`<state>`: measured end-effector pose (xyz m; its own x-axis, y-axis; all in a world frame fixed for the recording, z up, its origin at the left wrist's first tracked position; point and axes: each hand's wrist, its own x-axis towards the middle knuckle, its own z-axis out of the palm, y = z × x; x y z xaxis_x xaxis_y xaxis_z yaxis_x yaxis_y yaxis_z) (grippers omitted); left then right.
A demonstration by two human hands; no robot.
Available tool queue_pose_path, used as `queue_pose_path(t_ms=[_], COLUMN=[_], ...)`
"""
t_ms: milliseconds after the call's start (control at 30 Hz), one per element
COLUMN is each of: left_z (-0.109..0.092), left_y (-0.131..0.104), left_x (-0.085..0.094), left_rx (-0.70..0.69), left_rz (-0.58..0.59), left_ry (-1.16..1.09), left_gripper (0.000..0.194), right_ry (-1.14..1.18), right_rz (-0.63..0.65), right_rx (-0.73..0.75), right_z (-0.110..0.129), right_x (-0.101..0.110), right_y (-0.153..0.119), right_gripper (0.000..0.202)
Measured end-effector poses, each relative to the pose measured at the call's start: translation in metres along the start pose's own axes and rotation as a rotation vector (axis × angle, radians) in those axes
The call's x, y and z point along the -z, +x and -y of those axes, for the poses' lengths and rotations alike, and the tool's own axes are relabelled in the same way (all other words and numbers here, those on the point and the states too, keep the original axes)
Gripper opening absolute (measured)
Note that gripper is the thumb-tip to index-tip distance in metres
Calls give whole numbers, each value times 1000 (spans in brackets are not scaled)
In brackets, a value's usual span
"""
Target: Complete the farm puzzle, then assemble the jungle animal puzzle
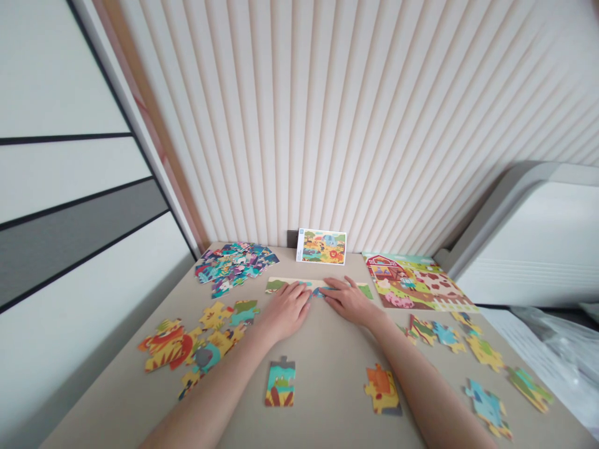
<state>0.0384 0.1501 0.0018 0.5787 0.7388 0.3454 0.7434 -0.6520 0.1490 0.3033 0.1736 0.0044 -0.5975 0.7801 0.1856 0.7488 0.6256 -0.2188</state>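
A row of joined jigsaw pieces point(337, 282) lies flat on the far middle of the table, pale at the top with green patches at both ends. My left hand point(289, 307) rests over its left half, fingers stretched out and pressing down. On the right half lies my right hand point(349, 302), its fingers spread, fingertips at a small blue part point(317, 292) between the hands. Both hands hide much of the row. Closer to me, between my forearms, are a jigsaw piece with a green animal point(281, 383) and an orange-and-yellow jigsaw piece point(382, 390).
A picture card point(322, 247) leans against the ribbed wall. Purple-blue jigsaw pieces point(234, 263) are heaped at back left, yellow-orange pieces point(171, 346) at left. A farm puzzle point(414, 284) lies at back right; loose pieces point(486, 352) lie nearer. A white casing point(538, 237) borders the right.
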Motion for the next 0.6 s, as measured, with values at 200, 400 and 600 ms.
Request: queue_pose_path(t_ms=[200, 400, 600], left_z=[0, 33, 60], left_y=[-3, -17, -21], left_x=[3, 16, 25], left_rx=[59, 350, 505], left_rz=[2, -7, 82], left_ry=[41, 169, 222], left_gripper=[39, 37, 36], right_ry=[87, 159, 136], right_rz=[-76, -74, -128], right_rx=[-150, -132, -127], right_z=[-32, -55, -46], right_x=[12, 14, 13], right_y=[-24, -35, -30], right_gripper=[66, 56, 53])
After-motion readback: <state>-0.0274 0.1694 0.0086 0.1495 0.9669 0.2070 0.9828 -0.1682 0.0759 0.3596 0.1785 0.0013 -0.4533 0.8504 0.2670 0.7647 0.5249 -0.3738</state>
